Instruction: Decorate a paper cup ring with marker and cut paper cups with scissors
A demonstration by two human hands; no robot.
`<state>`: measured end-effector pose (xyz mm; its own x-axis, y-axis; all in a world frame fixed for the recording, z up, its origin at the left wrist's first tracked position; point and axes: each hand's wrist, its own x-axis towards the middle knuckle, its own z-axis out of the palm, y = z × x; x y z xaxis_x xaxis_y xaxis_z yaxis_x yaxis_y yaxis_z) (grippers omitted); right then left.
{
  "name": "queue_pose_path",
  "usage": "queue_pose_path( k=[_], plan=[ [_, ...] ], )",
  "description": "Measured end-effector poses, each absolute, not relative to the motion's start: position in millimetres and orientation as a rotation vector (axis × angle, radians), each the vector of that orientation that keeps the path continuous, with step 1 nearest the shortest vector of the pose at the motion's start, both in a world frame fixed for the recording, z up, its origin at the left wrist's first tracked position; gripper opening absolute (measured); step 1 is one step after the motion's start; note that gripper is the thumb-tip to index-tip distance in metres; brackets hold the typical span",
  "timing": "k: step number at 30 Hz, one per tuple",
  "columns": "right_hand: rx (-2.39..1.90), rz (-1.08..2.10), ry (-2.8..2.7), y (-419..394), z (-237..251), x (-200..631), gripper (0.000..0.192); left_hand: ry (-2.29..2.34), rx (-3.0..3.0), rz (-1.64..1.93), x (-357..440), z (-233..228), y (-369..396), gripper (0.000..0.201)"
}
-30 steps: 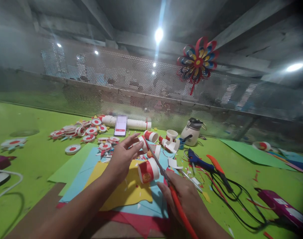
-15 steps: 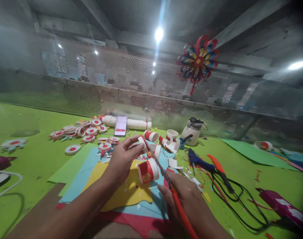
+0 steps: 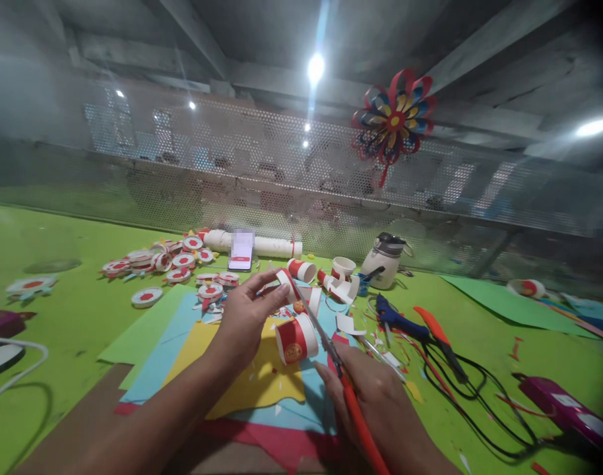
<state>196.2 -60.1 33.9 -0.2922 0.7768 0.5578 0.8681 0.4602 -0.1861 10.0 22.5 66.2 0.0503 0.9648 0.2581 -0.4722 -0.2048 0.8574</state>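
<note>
Between the thumb and fingers of my left hand (image 3: pixel 249 307) is a small red and white paper cup piece (image 3: pixel 287 287). My right hand (image 3: pixel 368 386) grips orange-handled scissors (image 3: pixel 353 402), whose blades reach up to the edge of that piece. Just below the blades, a red and white paper cup (image 3: pixel 296 338) lies on its side on a yellow sheet (image 3: pixel 254 389). Another cut cup piece lies behind the blades, partly hidden by them.
Left of centre lies a pile of red and white cup discs (image 3: pixel 183 260) near a phone (image 3: pixel 241 251). A blue glue gun (image 3: pixel 400 320), orange-handled pliers or cutters (image 3: pixel 437 340), black cable and a purple device (image 3: pixel 566 406) occupy the right. A white jug (image 3: pixel 382 262) stands behind.
The view has shifted very slightly. Both hands, the scissors and the cup piece keep nearly the same positions.
</note>
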Motion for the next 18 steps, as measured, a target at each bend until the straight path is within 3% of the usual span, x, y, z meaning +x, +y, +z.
queue_pose_path(
  k=[8, 18],
  plan=[
    [-1.414, -0.102, -2.118, -61.5, 38.2, 198.6, 0.024, 0.618, 1.086, 1.481, 8.6, 70.0, 21.2, 0.035],
    [-1.455, -0.048, -2.115, -59.2, 40.8, 201.3, 0.035, 0.594, 1.096, 1.436, 8.4, 68.3, 23.3, 0.038]
  ],
)
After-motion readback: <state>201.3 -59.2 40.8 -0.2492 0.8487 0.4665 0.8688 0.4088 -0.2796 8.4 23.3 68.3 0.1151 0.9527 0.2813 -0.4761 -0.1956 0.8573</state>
